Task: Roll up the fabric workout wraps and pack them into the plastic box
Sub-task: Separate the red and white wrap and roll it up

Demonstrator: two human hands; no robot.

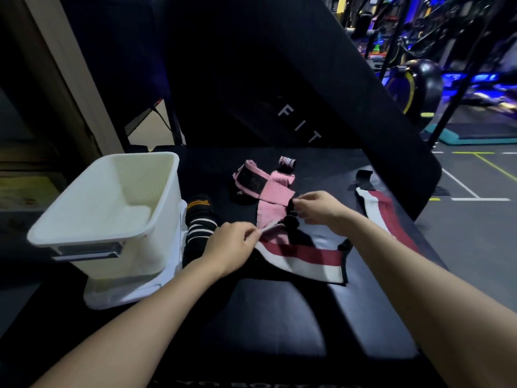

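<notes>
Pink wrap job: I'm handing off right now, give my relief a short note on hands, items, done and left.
Left hand pinches the near end of the pink wrap.
Right hand pinches a black piece at that wrap's right edge.
Red-and-white wrap lies flat under both hands; a second one lies to the right.
Black striped wrap lies beside the white plastic box, which shows nothing inside.
Done: nothing packed.
Left: roll each wrap and pack it.

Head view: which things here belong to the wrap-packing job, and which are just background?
Job:
pink wrap, pinched by left hand and right hand
red-and-white wrap
black striped wrap
white plastic box, nothing visible inside

Background:
black padded bench
gym machines
</notes>
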